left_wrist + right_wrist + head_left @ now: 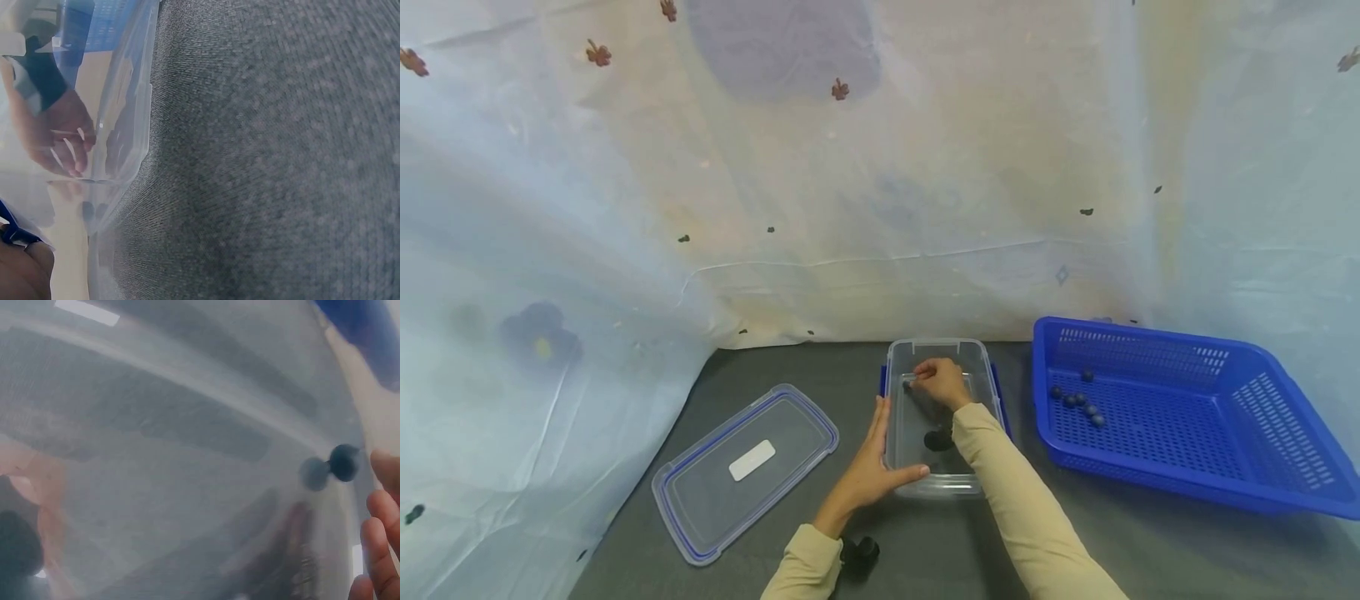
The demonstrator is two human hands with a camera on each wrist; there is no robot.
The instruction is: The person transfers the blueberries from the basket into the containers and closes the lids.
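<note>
1. Head view: the right hand (942, 382) reaches down into a clear plastic box (897, 433), its fingers curled together near the far end; whether they pinch anything cannot be told from here.
2. Right wrist view: a small dark ball (344, 462) sits just beyond the fingertips (382, 515) of that hand, against the clear wall of the box, with its own reflection beside it. The fingers are close to the ball but do not close on it.
3. Left hand (871, 467) lies flat against the outer left wall of the box, fingers straight, thumb hooked along the near edge, steadying it without curling around it.
4. Just left of that hand, the clear lid (747, 468) with blue trim lies flat on the grey table (1135, 533), apart from the box.
5. Right of the box, well apart from both hands, stands a blue basket (1225, 492) with several dark balls (1078, 402) gathered in its left part.
6. Behind everything hangs a pale sheet (880, 183).
</note>
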